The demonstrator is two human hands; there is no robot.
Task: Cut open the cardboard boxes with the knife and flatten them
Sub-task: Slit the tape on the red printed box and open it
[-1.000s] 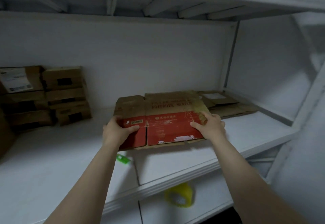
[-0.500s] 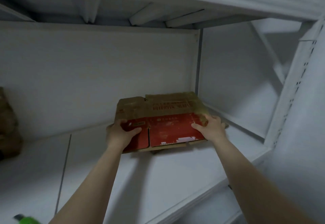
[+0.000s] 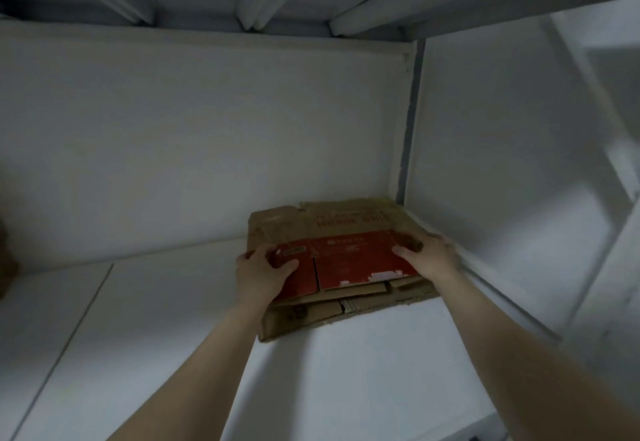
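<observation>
Now the flattened box point(image 3: 349, 253) is being gripped at both side edges, left hand point(image 3: 263, 274) and right hand point(image 3: 429, 257) curled round it, seemingly for squaring onto the cardboard pile point(image 3: 311, 312) in the shelf point(image 3: 173, 319) corner.

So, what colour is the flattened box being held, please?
The box is red and brown; head view.

Obscured or unreadable, head view.
Print on your red flattened box point(image 3: 353, 257) is too blurred to read, and it covers most of the cardboard pile point(image 3: 311, 316) beneath. Your right hand point(image 3: 427, 260) blurs at the fingers. The left edge cuts off a brown shape point(image 3: 5, 260).
</observation>
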